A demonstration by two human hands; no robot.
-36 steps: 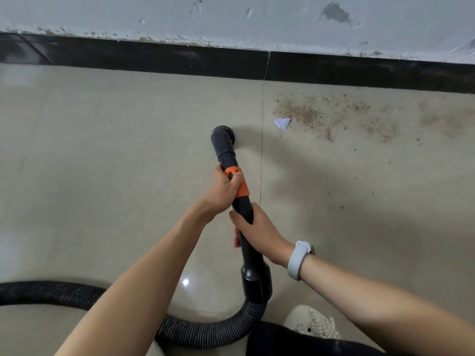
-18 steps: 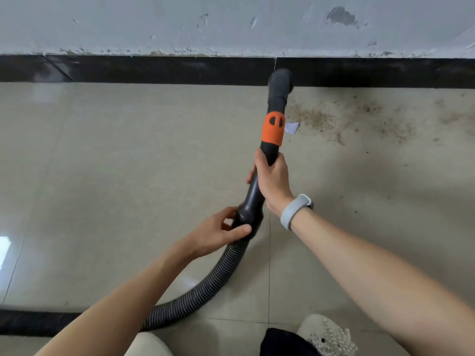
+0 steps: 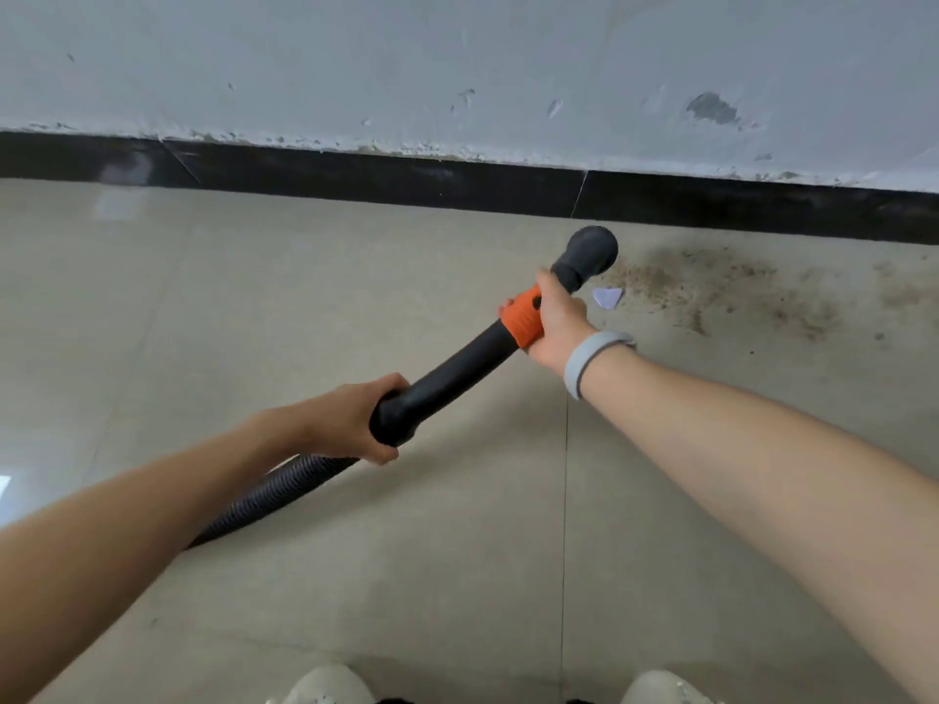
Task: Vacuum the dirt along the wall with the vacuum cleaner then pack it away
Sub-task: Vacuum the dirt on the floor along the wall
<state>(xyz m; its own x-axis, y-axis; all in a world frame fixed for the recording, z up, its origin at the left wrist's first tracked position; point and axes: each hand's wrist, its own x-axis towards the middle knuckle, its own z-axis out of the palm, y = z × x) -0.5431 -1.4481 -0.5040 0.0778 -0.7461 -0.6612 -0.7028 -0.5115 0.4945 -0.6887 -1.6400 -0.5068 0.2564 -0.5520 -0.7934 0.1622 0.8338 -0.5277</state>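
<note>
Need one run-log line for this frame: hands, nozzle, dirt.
left hand: grips hose cuff | right hand: grips orange collar | nozzle: just left of dirt | paper scrap: on floor | dirt: not yet cleared

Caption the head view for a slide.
Both hands, left hand and right hand, hold the vacuum wand, nozzle beside dirt along the wall.

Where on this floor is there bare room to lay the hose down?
Free: the tiles left of the vacuum tube, up to the black skirting, and the stretch before the shoes. Crowded: right of the nozzle, where the dirt and a paper scrap lie.
</note>
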